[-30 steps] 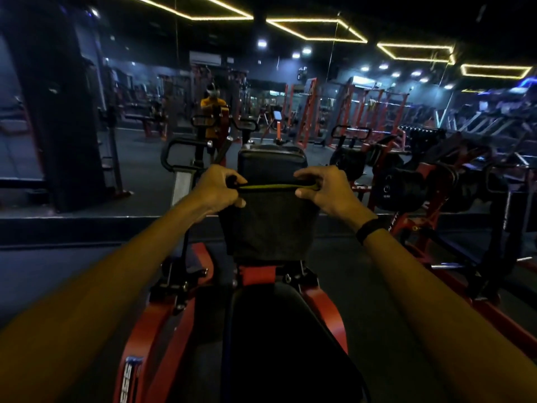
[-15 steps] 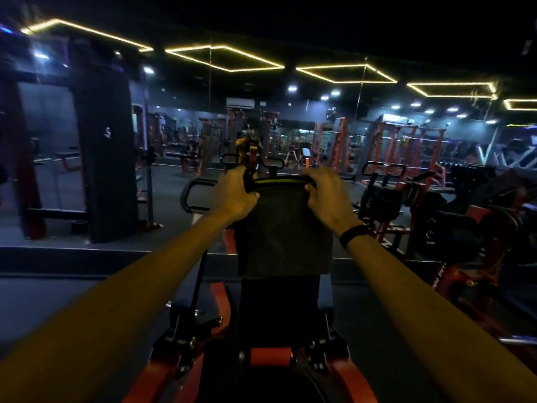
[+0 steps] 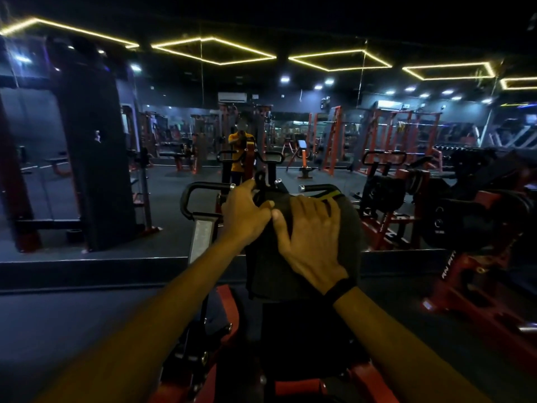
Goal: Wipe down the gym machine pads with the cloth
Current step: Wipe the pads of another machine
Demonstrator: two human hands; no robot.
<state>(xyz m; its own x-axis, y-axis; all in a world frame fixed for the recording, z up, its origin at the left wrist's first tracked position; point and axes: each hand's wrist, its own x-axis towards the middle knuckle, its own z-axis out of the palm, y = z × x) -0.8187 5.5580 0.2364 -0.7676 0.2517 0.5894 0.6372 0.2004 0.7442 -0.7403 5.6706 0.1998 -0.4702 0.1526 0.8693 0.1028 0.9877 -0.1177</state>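
Over the top edge of the upright chest pad [image 3: 302, 324] we record one cloth [image 3: 345, 228]: dark grey, matte, fine woven texture, hanging flat down the pad's front face as a rough rectangle, with a thin yellow-green hem along its upper border. The pad itself is black, smooth, vinyl-like, tall and rounded at the corners, seated in a red-painted steel frame [image 3: 229, 303] with black bolts and brackets.

Our right hand [image 3: 308, 237]: palm laid flat on the cloth's upper half, fingers [image 3: 325, 207] straight and slightly spread, reaching almost to the yellow-green hem, thumb stretched left toward the other hand. It presses the fabric against the pad and grips nothing. A black band [image 3: 338, 290] circles the wrist.

Our left hand [image 3: 247, 213]: at the cloth's upper left corner, fingers curled, thumb and forefinger pinching a bunched fold of the fabric. The two thumbs nearly touch.

Behind the pad's top: black tubular handles [image 3: 200, 189] with chrome end caps, looped to either side, and a brushed-metal plate [image 3: 202, 237] on the left post.

Background: wall mirror [image 3: 174, 141] showing a figure in an orange shirt [image 3: 238, 152], red racks, black rubber flooring, yellow hexagonal strip lights [image 3: 215, 50] on a dark ceiling.
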